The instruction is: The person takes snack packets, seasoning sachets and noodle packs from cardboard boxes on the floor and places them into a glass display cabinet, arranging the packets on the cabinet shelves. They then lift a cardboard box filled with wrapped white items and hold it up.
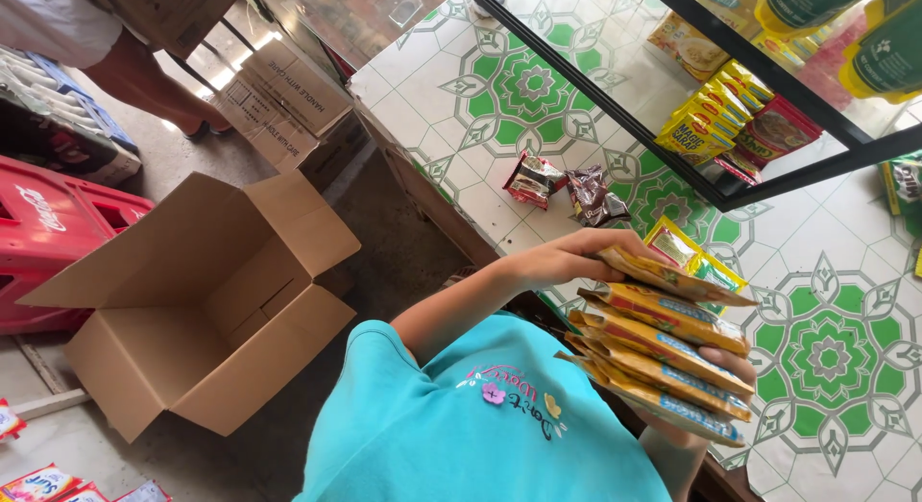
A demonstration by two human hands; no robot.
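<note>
Yellow noodle packets (663,353), stacked flat, sit sandwiched between our hands, the left hand (567,257) clamped on top and the right hand (725,363) cupped underneath so none slide, while just beyond the left hand two brown sachets (562,187) lie on the green-patterned tile counter (499,89).

The stack of yellow packets (663,353) is covering the palm and most fingers of the right hand (722,363), so only fingertips are showing at the stack's far side, and it is also hiding the fingers of the left hand (567,259) beneath its top packet. The person standing by the cartons (279,98) is being cut off by the upper left edge, leaving only legs and a hem showing. The red crate (48,233) is running out at the left edge, and the counter (461,108) is continuing past the right edge.
</note>
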